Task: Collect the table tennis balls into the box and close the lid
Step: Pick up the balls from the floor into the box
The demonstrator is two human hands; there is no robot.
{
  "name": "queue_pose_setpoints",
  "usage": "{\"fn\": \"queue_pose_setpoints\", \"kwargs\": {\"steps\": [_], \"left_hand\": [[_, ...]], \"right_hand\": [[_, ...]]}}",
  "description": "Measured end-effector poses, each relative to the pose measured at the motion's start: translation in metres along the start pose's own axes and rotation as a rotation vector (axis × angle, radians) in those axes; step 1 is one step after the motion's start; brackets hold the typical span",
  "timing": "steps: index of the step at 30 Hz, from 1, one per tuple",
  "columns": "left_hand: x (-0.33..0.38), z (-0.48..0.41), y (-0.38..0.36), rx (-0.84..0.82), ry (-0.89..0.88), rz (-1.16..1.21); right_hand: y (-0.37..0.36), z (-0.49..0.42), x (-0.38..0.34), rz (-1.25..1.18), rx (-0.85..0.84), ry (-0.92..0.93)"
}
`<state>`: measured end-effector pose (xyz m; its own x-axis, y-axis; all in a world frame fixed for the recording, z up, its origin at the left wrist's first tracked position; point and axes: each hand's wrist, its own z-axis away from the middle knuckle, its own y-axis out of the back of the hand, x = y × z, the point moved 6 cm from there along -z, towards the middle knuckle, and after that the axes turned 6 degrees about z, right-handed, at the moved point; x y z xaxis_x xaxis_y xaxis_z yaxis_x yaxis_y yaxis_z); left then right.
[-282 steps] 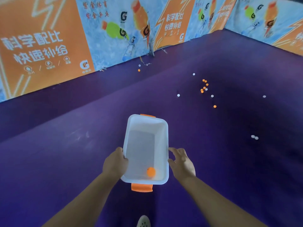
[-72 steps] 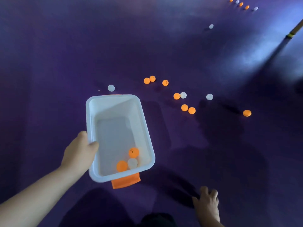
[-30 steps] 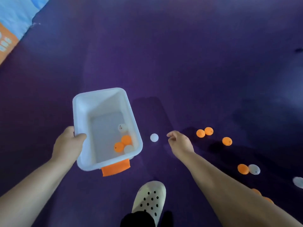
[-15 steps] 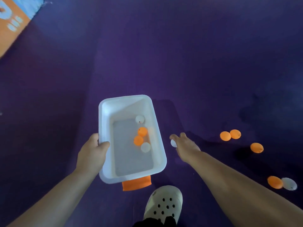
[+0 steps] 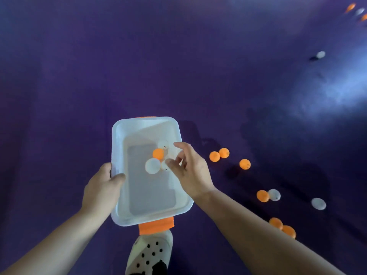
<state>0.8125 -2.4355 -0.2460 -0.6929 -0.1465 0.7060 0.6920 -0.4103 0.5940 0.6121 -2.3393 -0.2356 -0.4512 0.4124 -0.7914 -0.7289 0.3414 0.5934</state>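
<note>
A white plastic box (image 5: 119, 147) with orange latches (image 5: 155, 227) hangs above the purple floor. My left hand (image 5: 102, 187) grips its left rim, thumb over the edge. My right hand (image 5: 190, 171) hovers over the box's right side with fingers spread and nothing in them. A white ball (image 5: 153, 165) is in the air just left of its fingertips, over the box. Inside lie an orange ball (image 5: 158, 153) and two more white balls, partly hidden by my fingers. No lid is in view.
Loose balls lie on the floor to the right: three orange ones (image 5: 214, 156) close by, an orange and white pair (image 5: 263, 195), a white one (image 5: 318, 203), two orange ones (image 5: 276, 222), more far off at the top right. My shoe (image 5: 151, 253) is below the box.
My right hand picked the white ball off the floor, moved left over the box and opened; the ball now drops into it. The box stays in my left hand.
</note>
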Motion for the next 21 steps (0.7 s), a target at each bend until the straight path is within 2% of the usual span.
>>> {"fn": "queue_pose_setpoints", "kwargs": {"steps": [4,7,12,17,21], "left_hand": [[0.016,-0.008,-0.016,-0.016,-0.025,0.002],[0.024,-0.017,-0.027,-0.033,-0.031,0.002],[0.030,-0.028,-0.034,-0.046,-0.021,0.006],[0.034,-0.037,-0.036,-0.053,-0.013,0.007],[0.038,-0.041,-0.041,-0.061,-0.012,0.014]], "right_hand": [[0.046,-0.001,0.048,-0.048,0.306,-0.191],[0.068,-0.006,0.090,0.120,0.366,-0.327],[0.075,-0.037,0.126,0.545,0.198,-0.398],[0.049,-0.054,0.135,0.760,-0.083,-0.433],[0.043,-0.055,0.140,0.979,-0.111,-0.417]]}}
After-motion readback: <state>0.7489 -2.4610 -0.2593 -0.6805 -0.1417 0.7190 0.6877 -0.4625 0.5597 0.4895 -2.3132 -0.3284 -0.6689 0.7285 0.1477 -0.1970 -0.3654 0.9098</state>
